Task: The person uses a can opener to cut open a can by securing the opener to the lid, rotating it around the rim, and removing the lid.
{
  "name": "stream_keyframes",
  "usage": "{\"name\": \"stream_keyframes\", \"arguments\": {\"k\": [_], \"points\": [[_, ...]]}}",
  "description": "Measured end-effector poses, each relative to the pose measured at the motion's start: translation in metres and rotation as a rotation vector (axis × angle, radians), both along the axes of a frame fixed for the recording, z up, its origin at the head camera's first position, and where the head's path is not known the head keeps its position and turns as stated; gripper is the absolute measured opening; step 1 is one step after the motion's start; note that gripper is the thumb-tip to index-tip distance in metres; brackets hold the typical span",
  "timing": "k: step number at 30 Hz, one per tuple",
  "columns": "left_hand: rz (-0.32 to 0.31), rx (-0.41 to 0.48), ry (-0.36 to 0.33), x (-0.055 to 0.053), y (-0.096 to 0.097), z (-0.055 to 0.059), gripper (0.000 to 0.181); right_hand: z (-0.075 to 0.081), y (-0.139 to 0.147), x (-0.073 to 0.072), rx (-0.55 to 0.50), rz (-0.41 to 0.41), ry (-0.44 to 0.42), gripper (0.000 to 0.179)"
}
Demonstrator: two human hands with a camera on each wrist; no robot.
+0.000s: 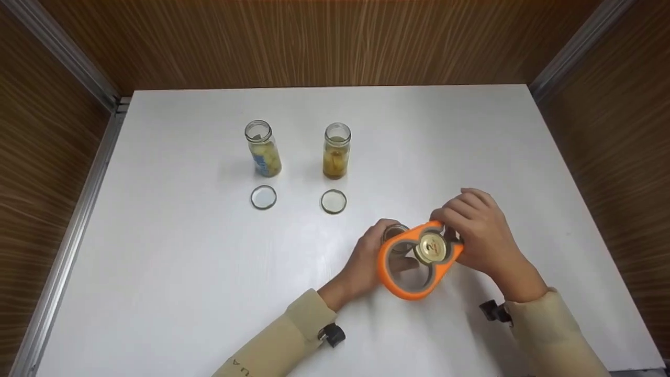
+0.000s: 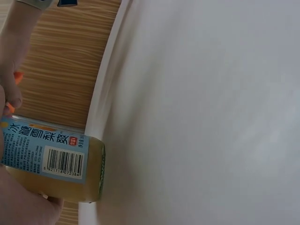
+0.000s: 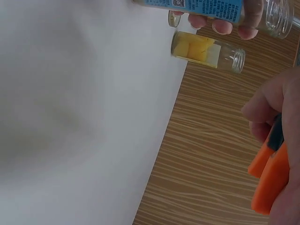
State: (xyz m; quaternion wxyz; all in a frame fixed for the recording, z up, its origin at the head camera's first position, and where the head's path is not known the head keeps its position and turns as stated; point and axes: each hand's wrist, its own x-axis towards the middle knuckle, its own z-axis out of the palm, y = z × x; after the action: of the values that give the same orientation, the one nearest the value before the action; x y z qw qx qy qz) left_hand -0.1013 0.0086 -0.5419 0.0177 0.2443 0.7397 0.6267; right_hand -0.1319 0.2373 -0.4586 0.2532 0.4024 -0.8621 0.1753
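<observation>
My left hand (image 1: pixel 366 256) grips a glass jar (image 2: pixel 65 159) with a blue label, clear of the table top. Its threaded mouth is bare in the right wrist view. An orange jar opener (image 1: pixel 386 272) with grey lining is held by its narrow end in my right hand (image 1: pixel 481 230), and partly covers the jar in the head view. Within the opener's smaller loop sits a gold lid (image 1: pixel 432 247), apart from the jar's mouth. Orange handle parts (image 3: pixel 272 183) show beneath the right fingers in the right wrist view.
Two uncapped glass jars with pale fruit, a left one (image 1: pixel 265 157) and a right one (image 1: pixel 335 159), stand farther back on the white table (image 1: pixel 183 262). In front of them lie a left lid (image 1: pixel 264 197) and a right lid (image 1: pixel 334 201). Wood-grain panels (image 1: pixel 314 42) enclose the table.
</observation>
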Motion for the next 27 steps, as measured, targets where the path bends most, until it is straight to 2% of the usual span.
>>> {"name": "stream_keyframes", "arguments": {"k": [5, 9, 13, 22, 27], "points": [[0.1, -0.073, 0.053, 0.001, 0.002, 0.002, 0.053, -0.001, 0.005, 0.002, 0.018, -0.039, -0.01, 0.016], [0.128, -0.092, 0.079, 0.0, 0.004, 0.002, 0.054, -0.004, 0.008, 0.005, 0.009, -0.067, 0.007, 0.024], [0.156, -0.118, 0.113, -0.001, 0.006, 0.002, 0.055, -0.007, 0.011, 0.008, 0.007, -0.094, 0.0, 0.023], [0.162, -0.25, 0.209, -0.002, 0.002, -0.001, 0.053, -0.009, 0.018, 0.011, 0.04, -0.134, -0.032, 0.021], [0.16, -0.301, 0.256, 0.0, 0.001, -0.001, 0.057, -0.011, 0.019, 0.012, 0.002, -0.125, -0.022, 0.024]]}}
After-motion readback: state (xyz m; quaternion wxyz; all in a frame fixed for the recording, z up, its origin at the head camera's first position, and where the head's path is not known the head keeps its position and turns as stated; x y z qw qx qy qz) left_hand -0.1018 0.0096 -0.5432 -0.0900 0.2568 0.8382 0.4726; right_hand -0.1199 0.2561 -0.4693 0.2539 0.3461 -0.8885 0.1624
